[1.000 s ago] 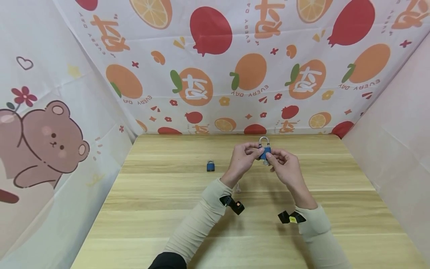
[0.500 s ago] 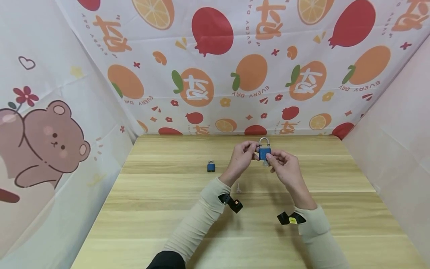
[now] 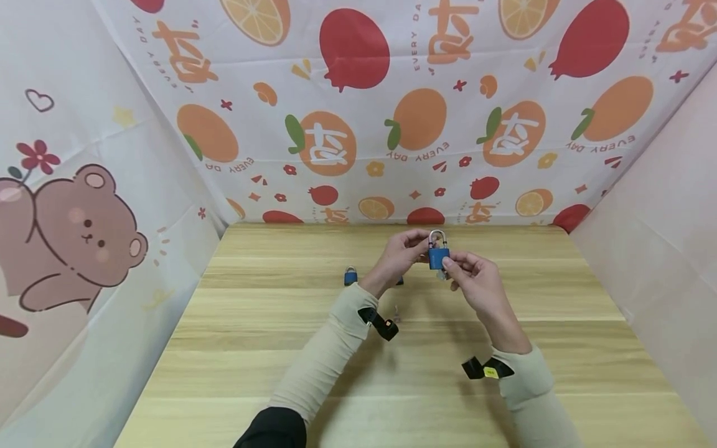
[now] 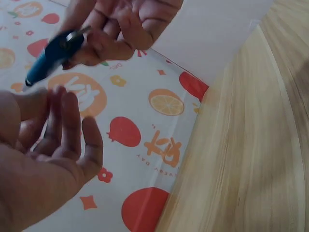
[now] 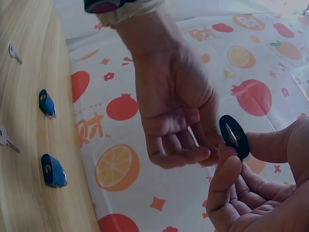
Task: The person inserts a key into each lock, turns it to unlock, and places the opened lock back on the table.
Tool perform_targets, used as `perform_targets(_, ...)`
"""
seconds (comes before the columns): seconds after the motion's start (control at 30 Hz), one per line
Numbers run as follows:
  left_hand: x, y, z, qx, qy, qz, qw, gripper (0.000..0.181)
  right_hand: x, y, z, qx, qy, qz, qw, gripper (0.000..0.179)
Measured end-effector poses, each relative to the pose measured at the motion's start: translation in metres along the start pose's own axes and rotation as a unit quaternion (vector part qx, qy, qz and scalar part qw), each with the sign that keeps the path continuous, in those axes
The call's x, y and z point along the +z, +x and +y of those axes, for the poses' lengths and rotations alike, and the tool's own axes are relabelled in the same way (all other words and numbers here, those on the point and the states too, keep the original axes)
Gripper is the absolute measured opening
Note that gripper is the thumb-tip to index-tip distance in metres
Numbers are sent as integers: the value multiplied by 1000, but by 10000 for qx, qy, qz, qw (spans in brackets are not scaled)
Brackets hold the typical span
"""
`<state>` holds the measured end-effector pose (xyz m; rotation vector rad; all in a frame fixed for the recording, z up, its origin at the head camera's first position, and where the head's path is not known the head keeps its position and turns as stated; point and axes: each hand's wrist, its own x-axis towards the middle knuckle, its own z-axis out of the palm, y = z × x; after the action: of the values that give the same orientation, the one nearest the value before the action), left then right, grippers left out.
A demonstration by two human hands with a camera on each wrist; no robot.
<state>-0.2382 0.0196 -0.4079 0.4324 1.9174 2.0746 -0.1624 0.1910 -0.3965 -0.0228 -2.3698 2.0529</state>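
Note:
In the head view my right hand pinches a blue padlock, shackle up, between thumb and fingers. A key is in its underside; the right wrist view shows the key in the lock's bottom face. My left hand is close beside the shackle, fingers loosely curled. Whether it touches the shackle is hidden. In the left wrist view that left hand is beneath the padlock, with nothing visible in its fingers.
Two more blue padlocks stand on the wooden table, one padlock and another padlock. Near them lie one key and a second key. A fruit-printed cloth hangs behind the table.
My left thumb has left the padlock's face, and that hand now sits beside the shackle. The padlock has shifted slightly down and left. A second table padlock shows past my left wrist.

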Motion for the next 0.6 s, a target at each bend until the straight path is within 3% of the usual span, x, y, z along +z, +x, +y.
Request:
perform_targets(0.2, -3, 3, -2, -67, -489, -643, 9967, 35, -2, -3, -2, 3, 64, -200, 9998, 38)
perform_targets(0.6, -7, 5, -4, 149, -654, -1388, 9880, 39, -2, -6, -5, -73, 76, -509, 9986, 40)
